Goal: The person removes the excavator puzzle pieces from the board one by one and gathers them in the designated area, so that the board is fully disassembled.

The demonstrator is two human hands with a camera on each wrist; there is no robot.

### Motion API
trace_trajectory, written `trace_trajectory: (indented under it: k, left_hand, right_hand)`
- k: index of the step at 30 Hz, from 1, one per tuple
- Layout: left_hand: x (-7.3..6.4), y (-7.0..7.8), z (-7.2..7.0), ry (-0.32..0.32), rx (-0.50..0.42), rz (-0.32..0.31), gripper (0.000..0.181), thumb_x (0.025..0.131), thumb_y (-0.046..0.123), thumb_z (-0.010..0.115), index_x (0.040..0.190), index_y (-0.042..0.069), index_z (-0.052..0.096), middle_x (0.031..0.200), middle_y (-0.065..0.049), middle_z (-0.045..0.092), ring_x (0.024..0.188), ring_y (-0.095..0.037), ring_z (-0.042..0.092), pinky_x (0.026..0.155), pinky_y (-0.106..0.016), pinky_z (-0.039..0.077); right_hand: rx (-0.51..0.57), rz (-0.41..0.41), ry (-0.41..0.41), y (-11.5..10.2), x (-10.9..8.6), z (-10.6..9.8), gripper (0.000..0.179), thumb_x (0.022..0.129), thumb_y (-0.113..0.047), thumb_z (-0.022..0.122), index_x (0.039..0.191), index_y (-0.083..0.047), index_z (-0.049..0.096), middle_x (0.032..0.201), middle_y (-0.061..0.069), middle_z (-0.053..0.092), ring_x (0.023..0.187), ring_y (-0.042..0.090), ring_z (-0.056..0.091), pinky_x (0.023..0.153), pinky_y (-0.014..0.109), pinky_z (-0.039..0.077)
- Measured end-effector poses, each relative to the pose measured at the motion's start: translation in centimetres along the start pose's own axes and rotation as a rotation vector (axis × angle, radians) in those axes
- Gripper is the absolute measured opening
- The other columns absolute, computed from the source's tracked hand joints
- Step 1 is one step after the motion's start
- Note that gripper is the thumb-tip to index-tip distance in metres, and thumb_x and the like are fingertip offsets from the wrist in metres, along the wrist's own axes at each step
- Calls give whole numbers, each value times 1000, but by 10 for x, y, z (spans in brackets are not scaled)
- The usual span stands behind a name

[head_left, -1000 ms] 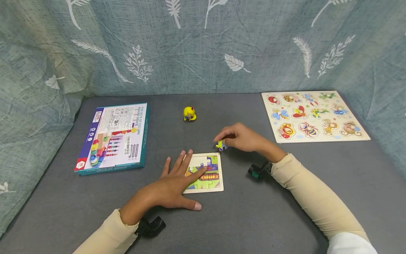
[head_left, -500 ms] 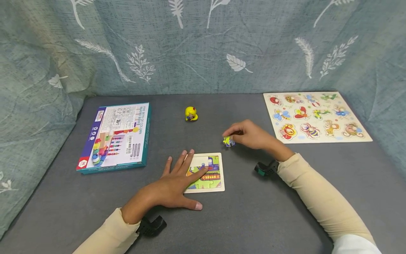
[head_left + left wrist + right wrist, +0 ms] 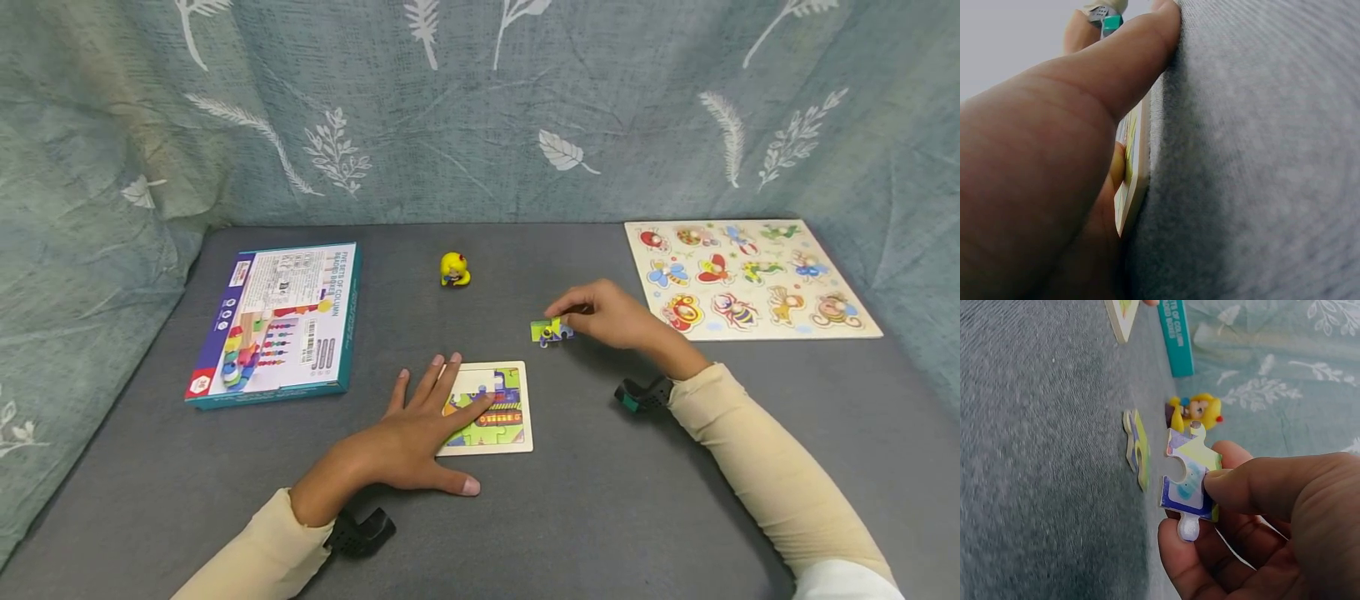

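My left hand (image 3: 401,450) lies spread, palm down, over the left part of a small wooden jigsaw board (image 3: 527,417) with a picture of a purple and red vehicle on green. The left wrist view shows the board's edge (image 3: 1143,150) behind the thumb. To the board's upper right, my right hand (image 3: 611,317) pinches a blue and yellow puzzle piece (image 3: 1192,475) between thumb and fingers, tilted up with its picture toward the wrist camera. Another puzzle piece (image 3: 1137,447), green and purple, sits at the grey table surface just left of the held one, partly overlapped by it in the head view.
A yellow-haired toy figure (image 3: 453,269) stands farther back on the grey table (image 3: 600,517). At left lies a boxed bead toy (image 3: 281,325). A wooden insect-picture board (image 3: 750,279) lies at the back right, near the right hand. A leaf-print curtain (image 3: 450,117) closes off the back.
My right hand has shifted right and slightly back from the board, pinching a puzzle piece. A green piece now shows to its left. The left hand stays in place on the board.
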State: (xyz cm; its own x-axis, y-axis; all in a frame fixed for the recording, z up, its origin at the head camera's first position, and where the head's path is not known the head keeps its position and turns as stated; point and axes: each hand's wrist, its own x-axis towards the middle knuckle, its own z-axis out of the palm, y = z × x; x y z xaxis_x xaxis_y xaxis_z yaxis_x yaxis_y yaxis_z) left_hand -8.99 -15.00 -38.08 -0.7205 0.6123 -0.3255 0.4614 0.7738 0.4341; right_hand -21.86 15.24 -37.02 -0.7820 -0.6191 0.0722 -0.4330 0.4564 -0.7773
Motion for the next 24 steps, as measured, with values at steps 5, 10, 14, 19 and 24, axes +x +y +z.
trace_trajectory:
  k: [5,10,14,19,24]
  left_hand:
    - [-1,0,-1,1,4,3,100,77,74,62,156,35,16,158,-9,-24,142,-28,-26,105,-63,-15]
    - [-2,1,-2,5,-2,3,100,77,73,63,156,34,16,158,-10,-24,142,-29,-26,105,-63,-16]
    - [-2,2,-1,0,2,-8,100,77,73,64,156,35,16,158,-10,-24,142,-28,-26,105,-62,-16]
    - [-1,3,-1,-3,4,-13,101,76,73,64,156,35,15,158,-10,-25,141,-28,-27,105,-62,-16]
    - [-2,2,-1,0,2,-11,101,76,73,64,156,35,16,158,-10,-25,141,-28,-27,105,-63,-16]
  right_hand:
    - [-11,23,-4,2,-2,-4,23,93,4,55,109,3,72,107,15,70,74,16,55,62,29,42]
    - [-28,40,2,7,-2,-5,24,92,6,55,108,3,72,105,15,70,85,19,61,70,29,47]
    - [-43,61,16,9,-3,-6,23,92,6,56,107,3,73,104,15,71,85,19,61,71,29,47]
    - [-45,78,10,10,-4,-7,23,91,6,57,107,3,73,102,14,71,79,16,58,67,27,45]
    - [-32,68,1,11,-3,-7,23,92,6,57,109,3,72,105,15,70,85,17,60,70,27,46]
